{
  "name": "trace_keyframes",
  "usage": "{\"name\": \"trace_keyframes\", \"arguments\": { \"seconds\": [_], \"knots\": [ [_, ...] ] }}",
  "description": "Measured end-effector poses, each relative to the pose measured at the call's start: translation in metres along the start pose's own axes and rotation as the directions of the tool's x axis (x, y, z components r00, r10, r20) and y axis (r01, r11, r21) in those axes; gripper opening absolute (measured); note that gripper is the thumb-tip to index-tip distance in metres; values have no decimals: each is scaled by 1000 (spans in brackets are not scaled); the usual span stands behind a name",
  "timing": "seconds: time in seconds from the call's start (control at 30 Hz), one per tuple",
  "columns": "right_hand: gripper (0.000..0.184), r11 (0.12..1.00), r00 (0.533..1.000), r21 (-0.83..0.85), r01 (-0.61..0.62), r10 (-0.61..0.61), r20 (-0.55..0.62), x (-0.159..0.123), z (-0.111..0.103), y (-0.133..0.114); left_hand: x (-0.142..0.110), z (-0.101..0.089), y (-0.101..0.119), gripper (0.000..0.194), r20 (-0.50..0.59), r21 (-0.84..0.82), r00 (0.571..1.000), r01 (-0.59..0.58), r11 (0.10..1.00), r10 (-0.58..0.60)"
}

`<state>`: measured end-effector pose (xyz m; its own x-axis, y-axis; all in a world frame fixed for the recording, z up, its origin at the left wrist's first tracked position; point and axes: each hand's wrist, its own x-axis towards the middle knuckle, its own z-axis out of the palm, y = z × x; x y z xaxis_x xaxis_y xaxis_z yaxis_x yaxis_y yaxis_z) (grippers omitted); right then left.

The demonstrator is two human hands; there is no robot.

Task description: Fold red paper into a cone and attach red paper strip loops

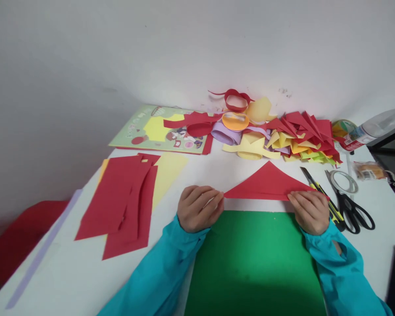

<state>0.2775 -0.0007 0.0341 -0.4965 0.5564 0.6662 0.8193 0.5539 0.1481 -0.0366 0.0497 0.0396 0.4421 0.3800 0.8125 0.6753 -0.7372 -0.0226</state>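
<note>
A red folded paper (263, 182), triangular with its peak pointing away from me, is stretched between my two hands just past the far edge of the green mat (256, 259). My left hand (200, 208) pinches its left corner between thumb and fingers. Near the right end, the fingers of my right hand (311, 210) close on the lower edge. Beside that hand lie a black and yellow utility knife (335, 215) and black-handled scissors (350, 210).
Red paper sheets (115, 193) lie on the left, over pale yellow paper (167, 169). Toward the wall are a green picture pad (134, 131), paper crowns (252, 145) and a pile of folded paper pieces (303, 134). On the right are a tape roll (344, 181) and a plastic bottle (382, 125).
</note>
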Motion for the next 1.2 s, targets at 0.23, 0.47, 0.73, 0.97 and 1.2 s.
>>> {"name": "trace_keyframes", "arguments": {
  "seconds": [0.23, 0.47, 0.73, 0.97, 1.2],
  "knots": [
    [41, 997, 1000, -74, 19, -20, -5, -4, -6, 0, -5, 4, -10, 37, 71, 4, 997, 26, 1000, -26],
    [40, 999, 999, -6, 32, -32, 24, -5, -1, 0, -8, 9, -14, 18, 83, 10, 997, -13, 1000, 12],
    [37, 994, 993, 83, 64, -72, 94, -4, 2, -3, -12, 10, -17, 14, 42, -2, 999, -13, 1000, 13],
    [33, 989, 992, 127, 82, -93, 82, -3, 9, -9, -9, 7, -7, 40, 91, 1, 993, 74, 997, -74],
    [26, 973, 986, 196, 123, -142, 84, 13, 12, -33, 1, 14, 42, 27, 137, -146, 990, -1, 989, 21]
  ]
}}
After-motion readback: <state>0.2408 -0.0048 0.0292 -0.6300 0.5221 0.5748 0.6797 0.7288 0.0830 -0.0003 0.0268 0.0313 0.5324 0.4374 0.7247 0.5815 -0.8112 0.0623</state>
